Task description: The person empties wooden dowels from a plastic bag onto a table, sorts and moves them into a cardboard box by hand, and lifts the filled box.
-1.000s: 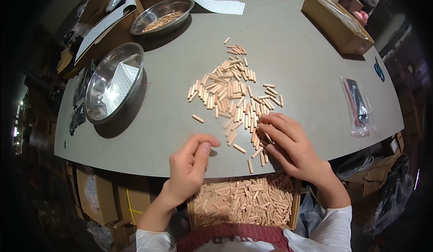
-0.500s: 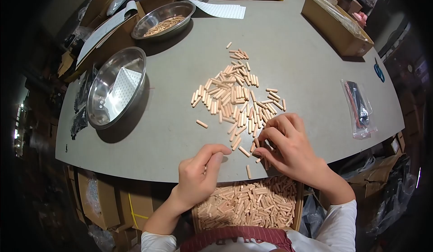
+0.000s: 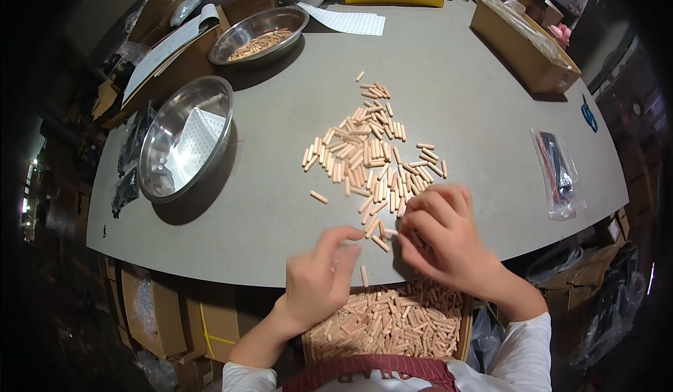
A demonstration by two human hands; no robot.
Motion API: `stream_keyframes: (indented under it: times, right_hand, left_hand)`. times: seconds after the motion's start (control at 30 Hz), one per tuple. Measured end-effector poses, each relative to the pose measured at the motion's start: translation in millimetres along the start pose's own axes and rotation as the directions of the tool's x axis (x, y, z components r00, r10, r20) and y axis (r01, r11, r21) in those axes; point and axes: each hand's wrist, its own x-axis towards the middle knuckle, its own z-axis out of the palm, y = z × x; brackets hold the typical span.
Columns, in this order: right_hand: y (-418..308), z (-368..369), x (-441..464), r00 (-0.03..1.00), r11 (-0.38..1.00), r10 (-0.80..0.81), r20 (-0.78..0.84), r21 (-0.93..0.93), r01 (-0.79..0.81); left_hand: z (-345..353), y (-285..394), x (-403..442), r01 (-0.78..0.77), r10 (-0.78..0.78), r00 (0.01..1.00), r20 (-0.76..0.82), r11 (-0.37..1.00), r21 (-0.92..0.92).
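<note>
A loose spread of short wooden dowels (image 3: 357, 153) lies across the middle of the grey table. My right hand (image 3: 445, 238) is at the near right end of the spread, fingers curled and closed. A blurred dowel (image 3: 390, 233) sticks out at its fingertips; whatever else is under the palm is hidden. Left of it, my left hand (image 3: 319, 273) hovers over the table's near edge, thumb and index finger apart with no dowel seen between them. One dowel (image 3: 364, 275) lies at the edge beside the left thumb. Below the edge, a box (image 3: 465, 329) is full of dowels.
A steel bowl (image 3: 223, 143) with white dotted sheets stands tilted at left. Behind it, another steel bowl (image 3: 298, 31) holds dowels. A cardboard box (image 3: 522, 48), blue scissors (image 3: 589, 115) and a plastic packet (image 3: 557, 174) are at right. A dotted sheet (image 3: 350, 22) lies at the back.
My left hand has shifted slightly right, and its thumb and index finger have parted. Dowels near the right fingertips have moved; the one at the table edge now lies further left.
</note>
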Motion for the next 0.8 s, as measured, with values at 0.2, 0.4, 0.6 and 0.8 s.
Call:
stream_keyframes:
  times: [0.2, 0.4, 0.6, 0.8]
  right_hand:
    - [-22.6, 9.2, -3.3, 0.997, 0.962, -0.066, -0.040, 0.263, 0.074]
    - [31.0, -19.1, 4.5, 0.976, 0.956, 0.216, 0.016, 0.201, -0.215]
    - [70.4, -22.3, -0.2, 0.952, 0.936, 0.306, 0.031, 0.174, -0.306]
    - [49.8, -28.1, -14.2, 0.964, 0.905, 0.214, 0.160, 0.339, -0.257]
  left_hand:
    - [17.1, -3.6, -1.8, -0.371, 0.372, 0.925, -0.072, 0.928, 0.027]
    - [23.0, 10.7, 2.7, -0.304, 0.304, 0.953, -0.008, 0.953, 0.005]
    - [17.9, 17.2, 8.8, 0.202, -0.012, 0.968, 0.249, 0.621, -0.757]
    - [-9.8, -8.0, 18.2, 0.321, -0.071, 0.946, 0.317, 0.054, -0.946]
